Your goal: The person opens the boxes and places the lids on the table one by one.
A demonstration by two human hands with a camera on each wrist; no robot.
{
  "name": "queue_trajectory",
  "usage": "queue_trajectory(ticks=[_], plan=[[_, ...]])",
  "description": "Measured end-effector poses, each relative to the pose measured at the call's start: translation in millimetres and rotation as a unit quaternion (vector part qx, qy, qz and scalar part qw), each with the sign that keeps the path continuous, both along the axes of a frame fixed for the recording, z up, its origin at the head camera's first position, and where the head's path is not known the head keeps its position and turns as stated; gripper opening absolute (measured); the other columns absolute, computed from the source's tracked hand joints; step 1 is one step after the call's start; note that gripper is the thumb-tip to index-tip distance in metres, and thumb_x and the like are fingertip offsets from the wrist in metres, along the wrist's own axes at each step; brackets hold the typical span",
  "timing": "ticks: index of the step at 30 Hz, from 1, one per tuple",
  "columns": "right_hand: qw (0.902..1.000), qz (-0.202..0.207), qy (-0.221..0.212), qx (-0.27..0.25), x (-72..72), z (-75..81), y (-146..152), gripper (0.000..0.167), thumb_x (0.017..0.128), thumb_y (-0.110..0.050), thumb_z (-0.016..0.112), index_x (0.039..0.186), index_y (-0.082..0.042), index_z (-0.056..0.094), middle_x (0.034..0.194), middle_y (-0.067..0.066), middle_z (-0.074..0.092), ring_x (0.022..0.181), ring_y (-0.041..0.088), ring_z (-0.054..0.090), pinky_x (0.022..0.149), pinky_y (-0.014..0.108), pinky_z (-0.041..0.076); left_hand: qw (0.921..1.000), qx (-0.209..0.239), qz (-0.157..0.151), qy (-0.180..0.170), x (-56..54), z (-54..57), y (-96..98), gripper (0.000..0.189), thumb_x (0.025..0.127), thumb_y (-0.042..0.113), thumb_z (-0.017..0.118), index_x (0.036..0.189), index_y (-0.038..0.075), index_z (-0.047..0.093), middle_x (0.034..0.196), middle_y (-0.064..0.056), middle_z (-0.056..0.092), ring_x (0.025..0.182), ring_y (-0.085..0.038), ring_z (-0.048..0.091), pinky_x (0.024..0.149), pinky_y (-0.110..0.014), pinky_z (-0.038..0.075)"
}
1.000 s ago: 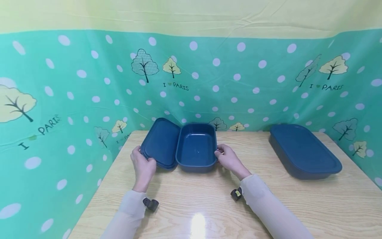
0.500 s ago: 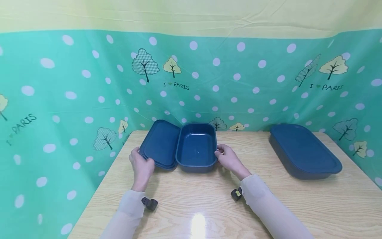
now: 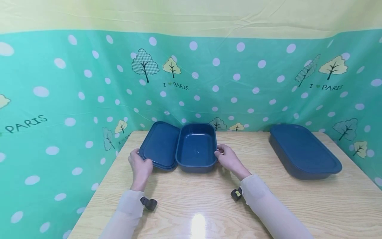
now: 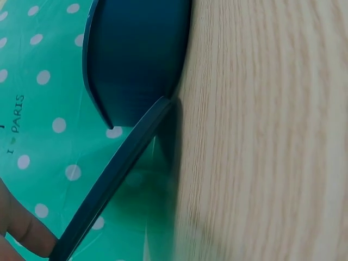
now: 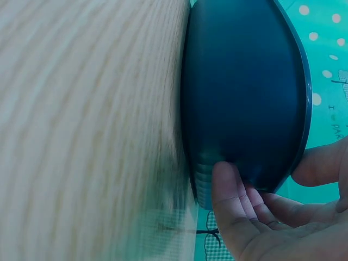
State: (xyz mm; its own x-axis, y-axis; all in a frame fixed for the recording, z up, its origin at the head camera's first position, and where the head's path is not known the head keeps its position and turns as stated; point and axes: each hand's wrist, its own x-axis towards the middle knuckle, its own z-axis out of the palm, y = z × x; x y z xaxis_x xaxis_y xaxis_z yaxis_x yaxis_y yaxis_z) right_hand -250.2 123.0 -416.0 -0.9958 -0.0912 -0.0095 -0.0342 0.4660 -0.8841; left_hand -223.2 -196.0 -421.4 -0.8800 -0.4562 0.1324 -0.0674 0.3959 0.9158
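Observation:
A dark blue food container, open at the top, sits on the wooden table. Its matching lid leans at its left side, tilted, with the lower edge on the table close to the container's base. My left hand grips the lid's raised left edge; in the left wrist view only a few fingers show at that edge. My right hand holds the container's right side. In the right wrist view the thumb is at the rim and the other fingers lie against the outer wall.
A larger dark blue container with its lid on stands at the table's right. A green dotted curtain hangs behind and to the left of the wooden table.
The lid's left edge has come down a little, and my left hand has shifted slightly left with it. The right hand and the container have stayed where they were.

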Motion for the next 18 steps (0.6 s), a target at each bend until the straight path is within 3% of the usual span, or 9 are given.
queue_trajectory(ticks=[18], plan=[[1.0000, -0.003, -0.003, 0.002, -1.5, 2.8, -0.5, 0.037, 0.098, -0.011, 0.047, 0.131, 0.006, 0.048, 0.102, 0.015, 0.056, 0.085, 0.022, 0.058, 0.071, 0.032, 0.053, 0.9990, 0.014, -0.006, -0.041, -3.5, 0.5, -7.6, 0.065, 0.081, -0.003, 0.038, 0.144, -0.005, 0.020, 0.135, -0.031, 0.022, 0.117, -0.038, 0.035, 0.099, -0.048, 0.033]])
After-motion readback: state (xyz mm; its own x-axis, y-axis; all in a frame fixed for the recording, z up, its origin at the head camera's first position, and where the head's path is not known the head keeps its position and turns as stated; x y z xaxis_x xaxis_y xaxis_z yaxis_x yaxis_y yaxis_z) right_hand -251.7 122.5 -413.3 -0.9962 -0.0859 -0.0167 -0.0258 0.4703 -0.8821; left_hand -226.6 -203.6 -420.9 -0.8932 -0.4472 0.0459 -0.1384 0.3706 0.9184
